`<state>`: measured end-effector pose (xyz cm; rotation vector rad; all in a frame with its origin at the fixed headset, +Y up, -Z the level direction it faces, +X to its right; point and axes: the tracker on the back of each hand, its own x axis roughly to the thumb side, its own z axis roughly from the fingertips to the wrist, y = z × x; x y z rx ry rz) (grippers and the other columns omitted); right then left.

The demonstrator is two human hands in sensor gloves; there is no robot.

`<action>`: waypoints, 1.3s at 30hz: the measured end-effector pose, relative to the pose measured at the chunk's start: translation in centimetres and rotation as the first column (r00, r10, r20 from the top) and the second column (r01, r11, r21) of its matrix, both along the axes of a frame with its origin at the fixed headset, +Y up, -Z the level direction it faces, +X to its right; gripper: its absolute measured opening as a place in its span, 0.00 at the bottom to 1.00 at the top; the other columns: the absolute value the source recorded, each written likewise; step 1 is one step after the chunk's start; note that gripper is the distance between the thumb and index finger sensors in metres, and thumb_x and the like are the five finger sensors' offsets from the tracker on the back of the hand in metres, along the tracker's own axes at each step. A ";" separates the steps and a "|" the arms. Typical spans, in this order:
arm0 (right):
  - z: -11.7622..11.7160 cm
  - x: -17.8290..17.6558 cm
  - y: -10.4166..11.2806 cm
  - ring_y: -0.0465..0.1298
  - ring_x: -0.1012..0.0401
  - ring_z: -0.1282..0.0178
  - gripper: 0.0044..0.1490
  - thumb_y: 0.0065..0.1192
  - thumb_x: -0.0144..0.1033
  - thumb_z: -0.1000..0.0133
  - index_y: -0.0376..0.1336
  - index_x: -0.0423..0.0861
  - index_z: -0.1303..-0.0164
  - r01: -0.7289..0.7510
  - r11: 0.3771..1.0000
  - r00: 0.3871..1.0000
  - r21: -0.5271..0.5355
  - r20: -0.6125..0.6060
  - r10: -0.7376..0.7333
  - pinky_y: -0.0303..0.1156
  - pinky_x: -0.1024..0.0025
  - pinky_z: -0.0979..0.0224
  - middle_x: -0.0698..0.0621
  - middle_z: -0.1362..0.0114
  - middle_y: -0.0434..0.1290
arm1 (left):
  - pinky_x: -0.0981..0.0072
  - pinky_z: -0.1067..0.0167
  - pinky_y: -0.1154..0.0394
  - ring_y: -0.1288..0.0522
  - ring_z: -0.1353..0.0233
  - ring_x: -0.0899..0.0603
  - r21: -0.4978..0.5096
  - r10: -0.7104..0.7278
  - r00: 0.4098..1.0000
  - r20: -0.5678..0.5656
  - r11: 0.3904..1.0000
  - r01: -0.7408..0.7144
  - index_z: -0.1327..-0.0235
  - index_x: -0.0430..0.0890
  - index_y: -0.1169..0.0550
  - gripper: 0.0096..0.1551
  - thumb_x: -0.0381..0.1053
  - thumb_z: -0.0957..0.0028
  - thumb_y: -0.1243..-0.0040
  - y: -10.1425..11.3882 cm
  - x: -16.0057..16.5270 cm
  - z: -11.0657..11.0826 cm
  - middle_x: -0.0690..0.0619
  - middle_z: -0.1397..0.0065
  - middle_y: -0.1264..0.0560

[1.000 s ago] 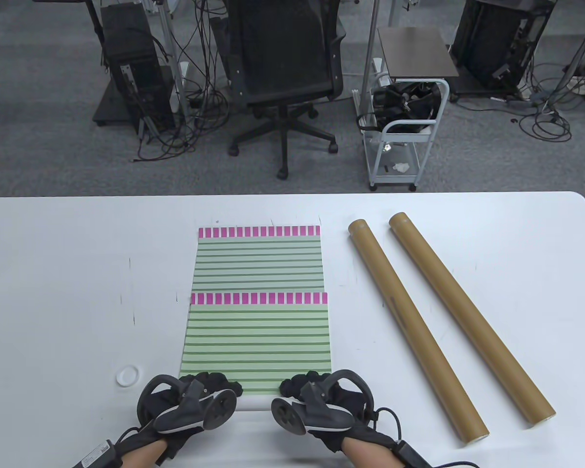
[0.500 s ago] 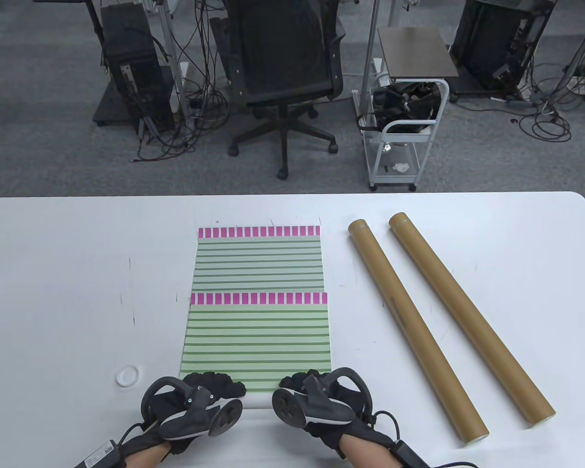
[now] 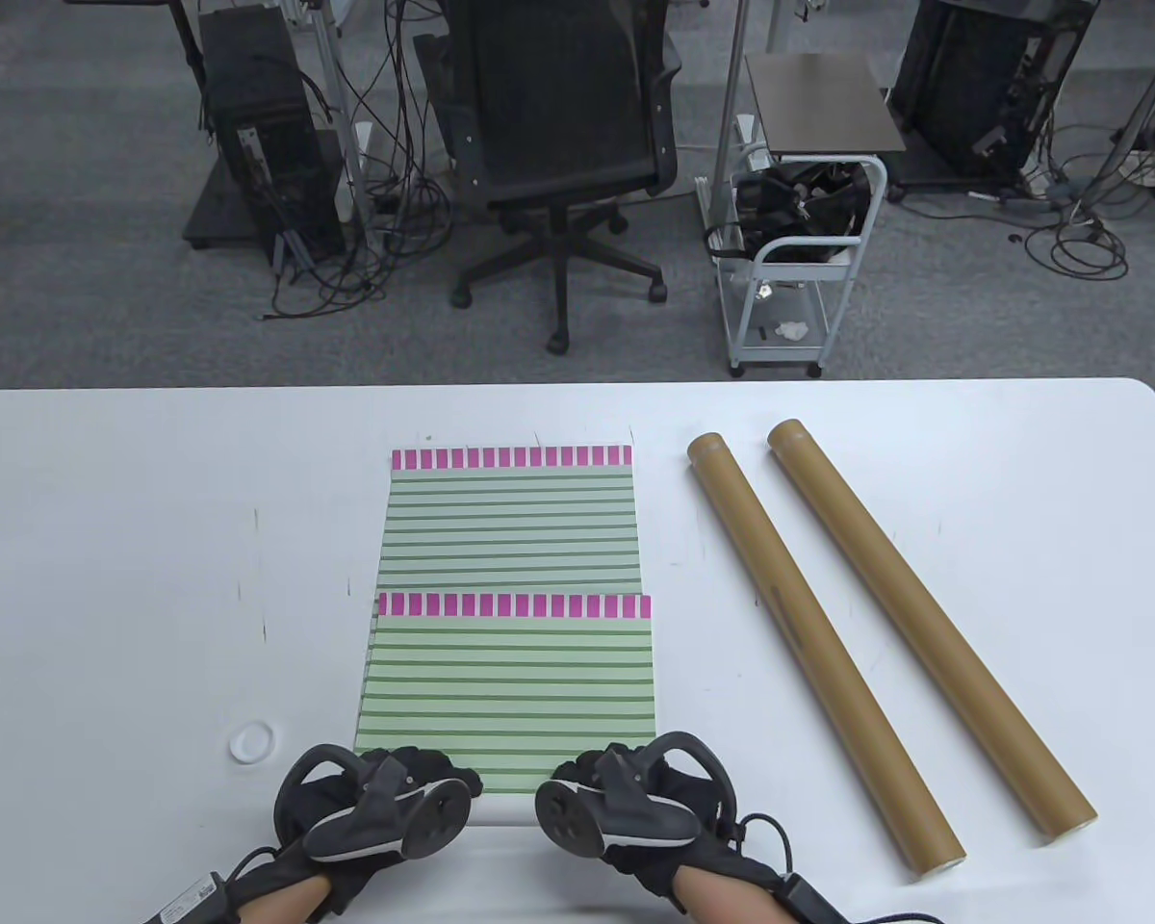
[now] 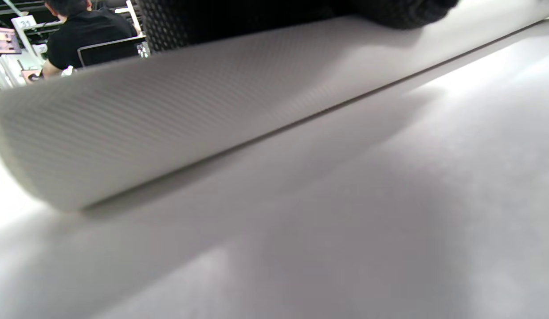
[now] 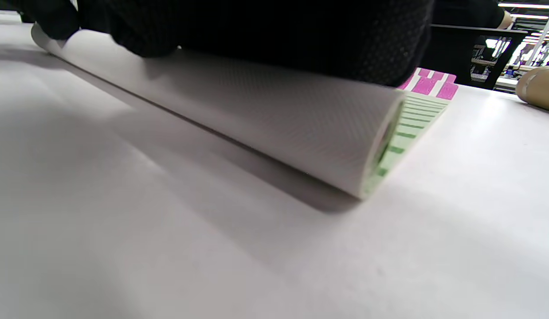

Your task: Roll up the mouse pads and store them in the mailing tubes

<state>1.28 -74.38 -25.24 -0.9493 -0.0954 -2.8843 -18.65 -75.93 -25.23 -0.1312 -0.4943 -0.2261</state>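
Mouse pad (image 3: 510, 688), the nearer one, lies straight ahead of both hands, its near edge already curled into a short white roll (image 5: 265, 110) under the fingers. Left hand (image 3: 375, 804) and right hand (image 3: 626, 799) sit side by side, palms down, fingers curled over the top of the roll and pressing it to the table (image 3: 135, 539). Neither pinches; it's a flat press from above. Probably two hands spaced along the roll so it stays even and doesn't cone at one end. The right wrist view shows the roll's open end with green stripes spiralling in, fairly tight, white underside outward.

Second mouse pad (image 3: 510, 520) lies flat farther out beyond the hands, its near edge tucked under the pink strip of the first. Likely laid in line so each can be rolled away from the body in turn.

Two tubes (image 3: 818, 645) (image 3: 924, 626) lie off to the right hand's side, angled, near each other but apart, easy reach for loading. Small white cap (image 3: 251, 742) just beyond the left hand, to its outer side.

Count: two pads, two tubes, one cap visible. Rolling looks barely begun; most of the pad is flat.
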 end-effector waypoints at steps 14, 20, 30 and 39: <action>-0.4 0.1 -0.4 0.77 0.55 0.45 0.28 0.59 0.39 0.48 0.68 0.50 0.37 0.042 0.999 0.999 0.024 0.034 -0.043 0.74 0.56 0.36 0.50 0.39 0.76 | 0.65 0.32 0.24 0.24 0.32 0.53 0.013 0.078 0.997 -0.012 0.997 -0.077 0.38 0.65 0.32 0.27 0.59 0.54 0.49 -0.1 -0.7 0.1 0.64 0.32 0.29; -0.5 0.2 -0.6 0.77 0.55 0.43 0.28 0.56 0.38 0.47 0.68 0.50 0.35 0.032 0.999 0.998 0.036 0.046 -0.034 0.74 0.56 0.35 0.50 0.38 0.76 | 0.65 0.35 0.21 0.21 0.34 0.52 0.023 0.076 0.996 -0.043 0.997 -0.075 0.39 0.65 0.29 0.27 0.59 0.56 0.46 0.0 -0.8 -0.1 0.64 0.34 0.25; -0.6 -0.1 -0.2 0.78 0.54 0.44 0.33 0.64 0.45 0.51 0.68 0.48 0.35 -0.006 1.000 1.000 0.001 0.020 0.006 0.75 0.56 0.36 0.49 0.37 0.77 | 0.68 0.37 0.20 0.19 0.37 0.54 -0.019 0.094 0.993 -0.073 0.995 -0.096 0.42 0.65 0.25 0.26 0.59 0.56 0.46 0.1 -0.9 -0.6 0.64 0.38 0.21; -0.1 0.0 -0.3 0.79 0.54 0.45 0.31 0.60 0.43 0.49 0.69 0.48 0.36 -0.004 0.999 1.000 -0.054 -0.010 0.003 0.75 0.56 0.37 0.48 0.38 0.78 | 0.68 0.40 0.21 0.20 0.37 0.52 -0.008 0.077 0.996 -0.037 0.997 -0.077 0.40 0.64 0.30 0.26 0.58 0.55 0.45 0.3 -0.6 0.7 0.62 0.36 0.25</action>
